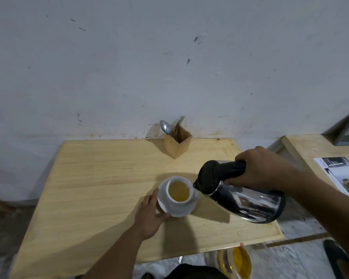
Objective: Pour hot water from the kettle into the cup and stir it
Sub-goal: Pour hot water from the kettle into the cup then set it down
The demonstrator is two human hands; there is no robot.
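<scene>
On the pale wooden table (101, 178), the right hand (264, 168) clamps the heavy steel kettle's (242, 198) insulated handle (safest hold); the left hand (149, 214), fingers spread, steadies the fragile cup's (178, 192) saucer (163, 202).

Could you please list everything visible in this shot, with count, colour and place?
table: one, light wood, centre, against the wall
cup: one, white, holding yellowish liquid, on the saucer
saucer: one, white, on the table under the cup
kettle: one, steel with black lid and handle, tilted, spout at the cup rim
cutlery holder: one, wooden, back of the table
spoon: one, silver, in the holder beside forks
printed sheets: some, white and grey, side table at right
jar: one, yellow-lidded, below the table's near edge
left hand: on the saucer's edge
right hand: gripping the kettle handle
</scene>
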